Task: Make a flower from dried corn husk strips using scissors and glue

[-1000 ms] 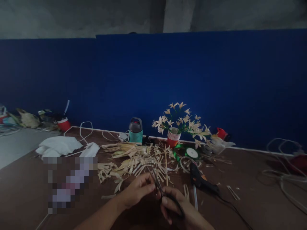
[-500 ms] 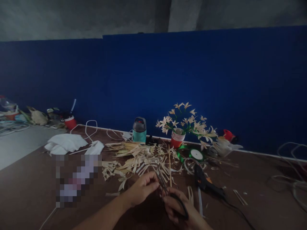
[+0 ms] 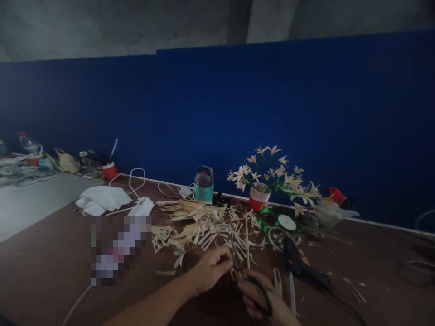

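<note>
A pair of black-handled scissors [image 3: 260, 290] is in my right hand [image 3: 255, 294], its blades pointing up and away beside my left fingertips. My left hand [image 3: 214, 269] is closed in a pinch. A small pale bit shows just below those fingertips, too dim to make out. Beyond both hands lies a heap of dried husk strips [image 3: 200, 226], some cut into petal shapes. A thin wooden stick [image 3: 247, 240] lies at the heap's right side.
A red cup [image 3: 258, 199] holds pale flowers on green stems. Green ribbon [image 3: 267, 222] and a white spool [image 3: 286, 222] lie near it. At right rests a black glue gun [image 3: 302, 267] with its cord. A teal-and-black container [image 3: 204, 183] stands behind the heap; white cloth [image 3: 103, 199] lies left.
The whole scene has shifted a little to the right as my head turned left. Both hands keep nearly the same pose, the scissors still beside the left fingertips.
</note>
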Demonstrator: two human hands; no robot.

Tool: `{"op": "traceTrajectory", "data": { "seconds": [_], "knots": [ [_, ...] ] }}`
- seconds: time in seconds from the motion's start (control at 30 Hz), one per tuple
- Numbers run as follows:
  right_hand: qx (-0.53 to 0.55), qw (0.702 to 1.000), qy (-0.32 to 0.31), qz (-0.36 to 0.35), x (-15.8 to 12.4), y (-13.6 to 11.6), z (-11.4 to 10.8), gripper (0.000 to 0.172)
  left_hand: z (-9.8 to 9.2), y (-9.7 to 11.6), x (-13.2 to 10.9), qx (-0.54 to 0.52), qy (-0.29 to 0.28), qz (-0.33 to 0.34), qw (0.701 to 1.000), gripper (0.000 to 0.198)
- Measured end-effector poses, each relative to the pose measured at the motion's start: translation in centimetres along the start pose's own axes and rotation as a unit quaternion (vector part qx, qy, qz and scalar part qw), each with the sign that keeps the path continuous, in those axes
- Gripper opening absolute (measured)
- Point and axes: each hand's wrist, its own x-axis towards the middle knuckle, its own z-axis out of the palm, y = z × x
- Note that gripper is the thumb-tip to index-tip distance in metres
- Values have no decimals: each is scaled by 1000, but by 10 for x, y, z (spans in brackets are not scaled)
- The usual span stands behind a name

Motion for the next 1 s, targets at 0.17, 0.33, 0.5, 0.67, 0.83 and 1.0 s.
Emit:
{"op": "traceTrajectory", "data": {
  "seconds": [0.17,0.33,0.5,0.67,0.83,1.0],
  "knots": [
    [-45,999,-26,-8,-4,-3,2,49,3,-2,0,-25,-9,-2,1000,31],
    [-45,997,-56,1,-3,-3,5,50,1,1,1,68,17,44,997,25],
    [-31,999,-18,11,0,0,4,56,-1,-4,2,20,6,20,1000,28],
    [-25,999,-13,-39,-9,-11,6,45,4,-6,-1,-36,-19,-32,999,36],
    [-40,987,-31,-149,-17,-32,5,31,9,0,-3,-48,-21,-73,996,38],
    [-87,982,30,-163,-8,-31,-2,42,3,-1,2,-78,38,-93,992,36]
  ]
}}
